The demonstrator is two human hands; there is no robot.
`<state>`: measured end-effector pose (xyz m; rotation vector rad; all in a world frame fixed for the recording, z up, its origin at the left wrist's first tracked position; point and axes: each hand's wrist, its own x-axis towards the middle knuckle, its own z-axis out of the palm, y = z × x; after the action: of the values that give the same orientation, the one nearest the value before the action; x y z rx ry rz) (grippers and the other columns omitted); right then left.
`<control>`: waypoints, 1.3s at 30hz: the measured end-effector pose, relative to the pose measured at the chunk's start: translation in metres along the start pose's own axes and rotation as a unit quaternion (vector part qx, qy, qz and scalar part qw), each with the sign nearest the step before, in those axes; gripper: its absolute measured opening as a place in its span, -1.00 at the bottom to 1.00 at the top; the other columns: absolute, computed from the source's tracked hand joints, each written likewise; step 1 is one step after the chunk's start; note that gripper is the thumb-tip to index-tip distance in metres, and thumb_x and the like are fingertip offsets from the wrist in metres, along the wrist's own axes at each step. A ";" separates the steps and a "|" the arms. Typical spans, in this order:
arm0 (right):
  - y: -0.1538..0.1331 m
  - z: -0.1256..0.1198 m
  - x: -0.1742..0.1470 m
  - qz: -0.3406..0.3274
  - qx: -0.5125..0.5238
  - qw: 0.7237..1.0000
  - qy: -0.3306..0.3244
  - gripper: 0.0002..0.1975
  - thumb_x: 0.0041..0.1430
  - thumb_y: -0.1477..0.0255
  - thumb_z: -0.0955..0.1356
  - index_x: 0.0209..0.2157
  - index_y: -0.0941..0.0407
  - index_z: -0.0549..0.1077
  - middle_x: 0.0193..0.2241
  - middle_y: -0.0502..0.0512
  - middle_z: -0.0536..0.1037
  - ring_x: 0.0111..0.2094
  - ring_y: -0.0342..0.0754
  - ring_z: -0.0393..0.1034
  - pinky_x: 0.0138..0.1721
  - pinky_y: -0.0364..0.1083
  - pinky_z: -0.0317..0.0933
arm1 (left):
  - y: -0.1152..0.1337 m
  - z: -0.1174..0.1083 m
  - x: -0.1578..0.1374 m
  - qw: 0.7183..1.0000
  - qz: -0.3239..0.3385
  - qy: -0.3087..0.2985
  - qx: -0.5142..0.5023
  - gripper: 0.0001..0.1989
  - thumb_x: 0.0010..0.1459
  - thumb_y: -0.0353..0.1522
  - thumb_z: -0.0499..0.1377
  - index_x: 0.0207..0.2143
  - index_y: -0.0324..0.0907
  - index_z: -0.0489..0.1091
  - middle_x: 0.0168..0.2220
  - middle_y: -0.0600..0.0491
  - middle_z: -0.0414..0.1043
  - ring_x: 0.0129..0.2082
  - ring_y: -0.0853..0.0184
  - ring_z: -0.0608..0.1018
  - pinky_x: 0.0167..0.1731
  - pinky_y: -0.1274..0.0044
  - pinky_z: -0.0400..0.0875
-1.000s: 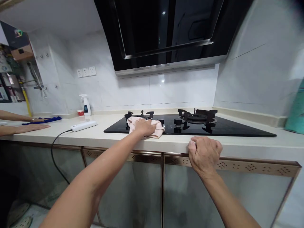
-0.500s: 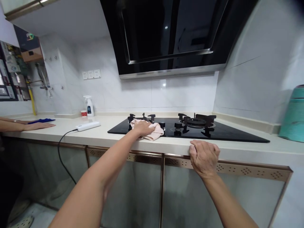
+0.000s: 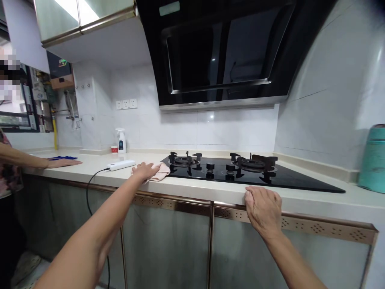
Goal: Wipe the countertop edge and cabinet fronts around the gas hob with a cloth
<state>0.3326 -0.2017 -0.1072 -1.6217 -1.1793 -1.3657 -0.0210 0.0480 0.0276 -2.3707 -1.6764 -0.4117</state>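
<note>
My left hand [image 3: 144, 171] presses on a pale pink cloth [image 3: 161, 172], its fingers bent over it. The cloth lies crumpled on the white countertop [image 3: 192, 188], by the left front corner of the black glass gas hob [image 3: 192, 167]. Curled over the counter's front edge is my right hand [image 3: 264, 208], below the hob's right burner [image 3: 254, 163]. Its fingertips are partly hidden. Left of the cloth a white power bank [image 3: 121, 165] with a black cable [image 3: 88, 196] rests close to my left fingers.
A black range hood [image 3: 222, 52] hangs over the hob. At the back left stand a spray bottle [image 3: 121, 140] and a red cup [image 3: 114, 149]. Another person's hand [image 3: 64, 162] rests beside a blue cloth [image 3: 62, 157]. A turquoise container [image 3: 373, 160] stands far right.
My left hand has slid the pink cloth left, off the hob and onto the countertop. My right hand keeps its place on the counter edge. The view has shifted left and up.
</note>
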 end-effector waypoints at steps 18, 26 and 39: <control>-0.005 0.010 0.001 0.032 -0.073 0.997 0.003 -0.69 0.36 0.29 0.16 -0.31 0.11 0.44 -0.39 0.14 0.42 -0.26 0.08 0.19 -0.07 0.03 -0.03 | 0.151 0.012 -0.027 0.975 0.203 0.070 -0.061 -0.49 0.25 -0.04 -0.07 0.13 0.05 0.38 0.20 -0.08 0.36 0.20 0.03 0.33 0.10 0.16 0.21; -0.001 0.003 0.000 0.011 -0.049 0.999 -0.006 -0.68 0.39 0.29 0.15 -0.24 0.12 0.46 -0.33 0.16 0.48 -0.23 0.09 0.23 -0.05 0.03 -0.01 | 0.210 0.009 -0.077 0.932 0.322 0.129 -0.102 -0.51 0.31 -0.04 -0.07 0.14 0.03 0.39 0.11 -0.10 0.41 0.16 0.05 0.35 0.14 0.15 0.19; 0.005 -0.011 0.000 0.015 0.012 0.999 -0.051 -0.65 0.40 0.31 0.12 -0.10 0.12 0.48 -0.20 0.17 0.54 -0.16 0.08 0.28 0.00 0.06 0.05 | 0.086 0.035 -0.060 0.893 0.350 0.279 -0.046 -0.46 0.18 0.06 0.13 0.07 -0.05 0.44 -0.12 -0.10 0.47 -0.15 0.10 0.46 -0.20 0.36 0.23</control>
<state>0.3337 -0.2139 -0.1051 -1.7030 -1.2194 -1.2590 0.0448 -0.0223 -0.0261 -2.3862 -0.5146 -0.9151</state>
